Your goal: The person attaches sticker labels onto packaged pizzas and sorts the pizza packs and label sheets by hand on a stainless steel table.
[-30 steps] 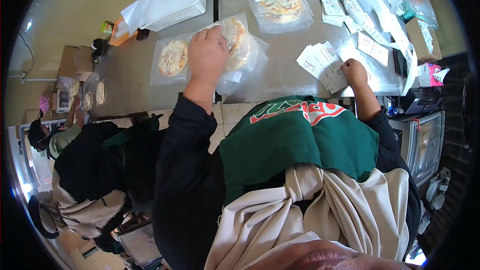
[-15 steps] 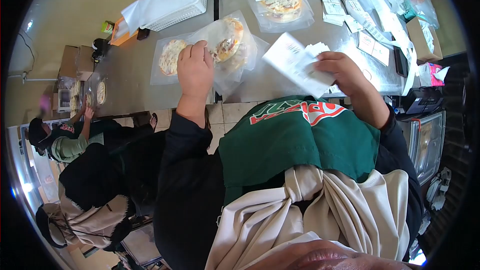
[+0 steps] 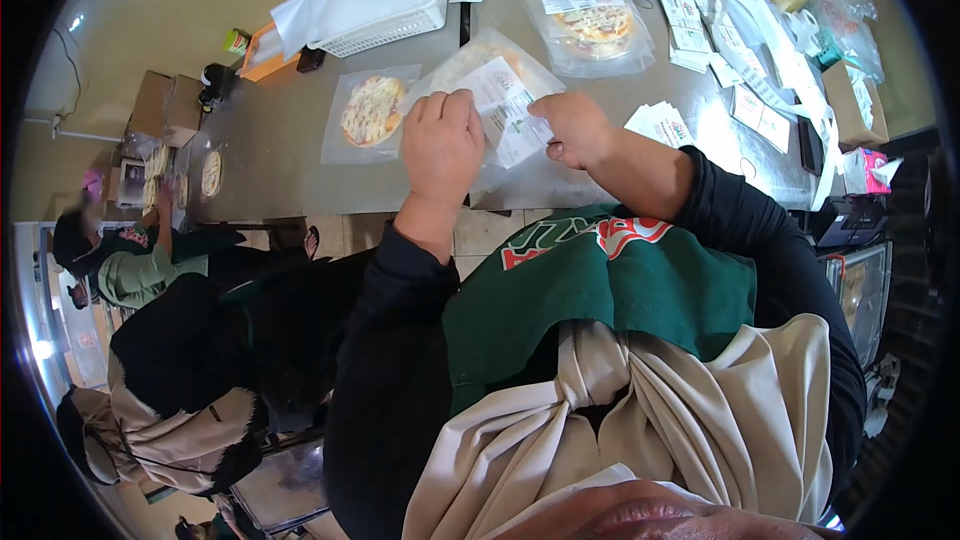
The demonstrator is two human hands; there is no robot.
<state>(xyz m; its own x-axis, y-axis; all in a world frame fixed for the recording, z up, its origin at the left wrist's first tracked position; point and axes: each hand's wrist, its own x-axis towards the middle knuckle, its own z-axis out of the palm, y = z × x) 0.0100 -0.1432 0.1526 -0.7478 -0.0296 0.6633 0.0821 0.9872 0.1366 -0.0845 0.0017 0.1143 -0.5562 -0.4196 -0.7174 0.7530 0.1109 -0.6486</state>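
Note:
My left hand (image 3: pixel 443 145) is closed on the near left edge of a clear plastic bag (image 3: pixel 540 68) with a pizza inside. A printed white label (image 3: pixel 510 120) lies over the bag, pinched at its right side by my right hand (image 3: pixel 578 130). The label covers most of that pizza. Left of my left hand, another pizza (image 3: pixel 370 112) lies flat in its own clear bag. Behind, a bagged pizza (image 3: pixel 592 32) has a label at its top. A pile of loose labels (image 3: pixel 660 126) sits to the right of my right hand.
A white plastic basket (image 3: pixel 385 32) with plastic sheets stands at the back left, beside an orange box (image 3: pixel 268 52). Label stacks (image 3: pixel 686 28), a long paper strip (image 3: pixel 795 80) and a cardboard box (image 3: pixel 855 105) occupy the right. Co-workers (image 3: pixel 150 270) are at the left.
My right hand has carried the label leftward from beside the loose pile onto the bagged pizza. My left hand stays at the bag's edge. The view has shifted slightly.

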